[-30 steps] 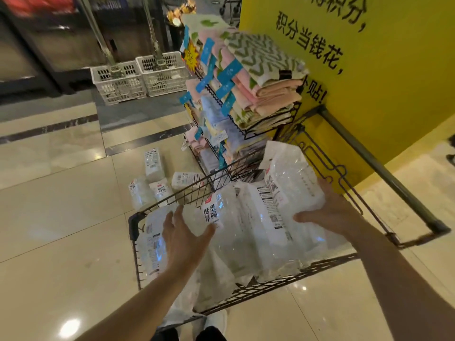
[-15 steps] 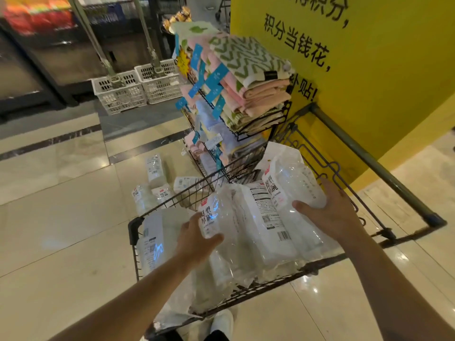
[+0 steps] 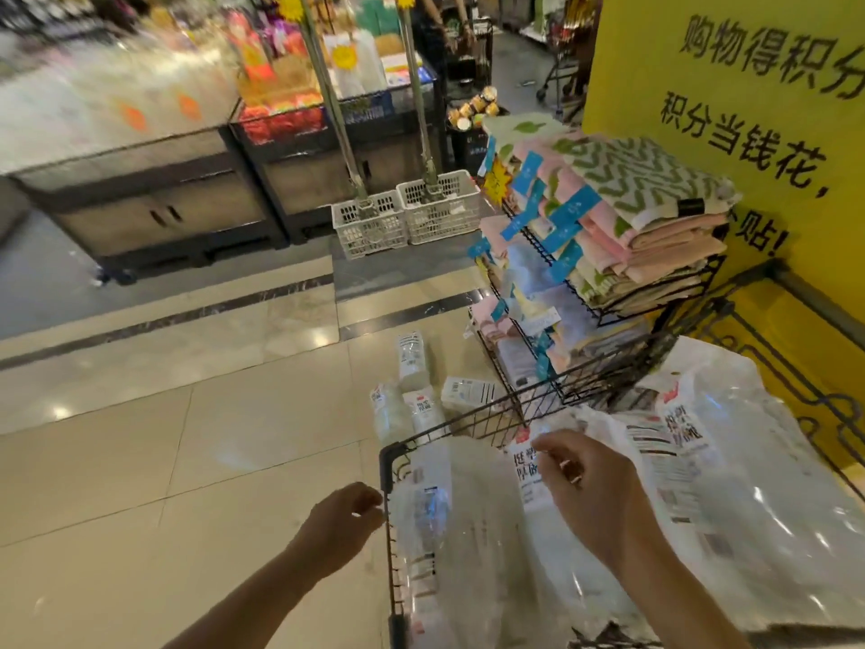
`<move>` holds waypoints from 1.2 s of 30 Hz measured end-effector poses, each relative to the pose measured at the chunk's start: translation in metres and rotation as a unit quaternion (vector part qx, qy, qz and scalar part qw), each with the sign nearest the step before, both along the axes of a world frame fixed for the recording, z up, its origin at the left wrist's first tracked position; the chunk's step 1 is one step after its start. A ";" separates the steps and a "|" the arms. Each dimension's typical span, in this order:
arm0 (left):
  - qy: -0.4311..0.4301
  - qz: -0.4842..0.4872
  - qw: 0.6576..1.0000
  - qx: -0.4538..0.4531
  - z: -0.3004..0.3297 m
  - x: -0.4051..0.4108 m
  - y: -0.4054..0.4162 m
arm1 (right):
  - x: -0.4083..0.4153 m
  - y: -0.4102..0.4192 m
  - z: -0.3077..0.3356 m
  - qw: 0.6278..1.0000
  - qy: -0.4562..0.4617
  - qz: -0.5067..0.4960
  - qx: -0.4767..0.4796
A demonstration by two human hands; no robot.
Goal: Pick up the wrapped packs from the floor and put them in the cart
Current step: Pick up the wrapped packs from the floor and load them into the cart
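Note:
The black wire cart point(image 3: 387, 466) at lower right is heaped with clear wrapped packs point(image 3: 730, 498) bearing white labels. Several more wrapped packs point(image 3: 414, 405) lie on the tiled floor just beyond the cart's front rim. My left hand point(image 3: 339, 519) hovers outside the cart's left corner, fingers loosely curled, holding nothing. My right hand point(image 3: 590, 484) floats over the packs in the cart with its fingers loosely bent, empty.
A black wire rack point(image 3: 608, 292) stacked with folded towels stands right behind the cart, against a yellow wall point(image 3: 702, 86). Two white plastic crates point(image 3: 407, 217) sit on the floor farther back, before dark display counters point(image 3: 154, 203). A person stands far back.
Both hands have let go of the packs they were setting into the cart. The left hand has drawn out past the cart's left edge. The view has tilted up toward the store.

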State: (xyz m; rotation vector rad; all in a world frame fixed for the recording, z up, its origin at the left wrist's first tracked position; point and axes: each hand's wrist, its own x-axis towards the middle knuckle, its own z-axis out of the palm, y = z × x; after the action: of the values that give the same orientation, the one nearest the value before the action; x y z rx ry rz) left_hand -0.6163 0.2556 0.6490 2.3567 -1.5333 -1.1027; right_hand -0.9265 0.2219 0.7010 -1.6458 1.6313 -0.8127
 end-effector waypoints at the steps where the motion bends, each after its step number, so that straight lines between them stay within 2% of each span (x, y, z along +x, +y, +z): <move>1: 0.001 0.014 1.000 0.007 -0.002 0.016 0.007 | 0.016 -0.001 -0.007 1.000 -0.009 0.008 0.005; 6: 0.026 0.053 0.997 0.041 -0.017 0.110 0.035 | 0.104 -0.007 -0.028 0.996 -0.012 0.058 0.073; 11: 0.036 0.052 0.996 0.060 -0.048 0.231 0.036 | 0.202 -0.015 -0.051 0.990 0.006 0.062 0.128; 16: -0.024 -0.039 0.995 0.093 -0.073 0.365 0.031 | 0.294 -0.006 -0.078 0.981 0.033 0.031 0.188; 22: -0.082 -0.050 0.987 0.128 -0.076 0.485 0.012 | 0.355 0.003 -0.076 0.963 0.035 -0.018 0.265; 26: -0.073 -0.075 0.986 0.127 -0.092 0.506 -0.034 | 0.370 -0.016 -0.081 0.957 0.030 -0.045 0.284; 30: -0.047 -0.101 0.988 0.109 -0.111 0.487 -0.100 | 0.377 -0.049 -0.099 0.954 0.025 -0.066 0.293; 36: -0.050 -0.162 0.981 0.090 -0.141 0.444 -0.206 | 0.385 -0.163 -0.156 0.945 -0.003 -0.071 0.319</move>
State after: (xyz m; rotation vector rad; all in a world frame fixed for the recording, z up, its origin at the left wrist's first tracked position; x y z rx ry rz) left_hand -0.1719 0.0497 0.5081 2.3632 -1.9855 -1.2535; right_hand -0.5410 0.0584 0.5453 -1.0749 1.7776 -0.2920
